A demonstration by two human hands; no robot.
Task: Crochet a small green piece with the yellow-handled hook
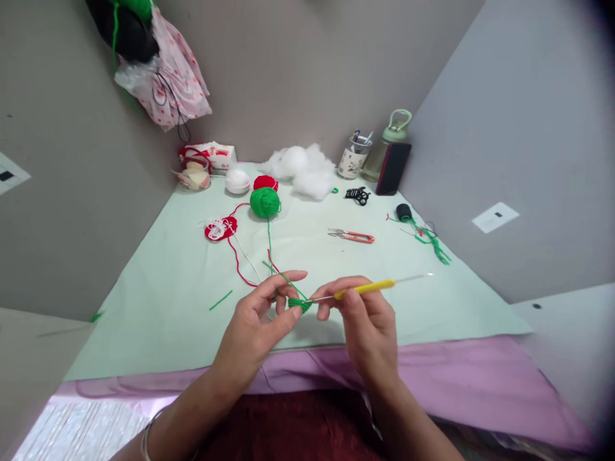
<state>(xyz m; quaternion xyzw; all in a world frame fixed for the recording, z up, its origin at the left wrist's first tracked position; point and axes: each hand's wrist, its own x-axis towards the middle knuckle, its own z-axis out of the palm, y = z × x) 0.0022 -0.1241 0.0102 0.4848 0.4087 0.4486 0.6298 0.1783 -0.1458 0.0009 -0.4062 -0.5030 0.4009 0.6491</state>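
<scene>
Between the thumb and fingers of my left hand [259, 320] is a small green crocheted piece [300, 305]. My right hand [368, 320] grips the yellow handle of a crochet hook [369, 289]; the hook's metal tip meets the green piece at its upper edge. Green yarn runs from the piece over my left fingers and back to a green yarn ball [265, 202]. A red crocheted piece [221, 228] with white yarn heaped on it lies to the left, with red and white strands trailing toward my left hand.
Orange-handled snips [351, 236] lie beyond my right hand. Farther back are white stuffing [307, 169], a white ball [237, 182], a pen cup [354, 157], a green bottle [382, 150] and a dark phone [394, 168]. Green scraps [435, 246] lie at right.
</scene>
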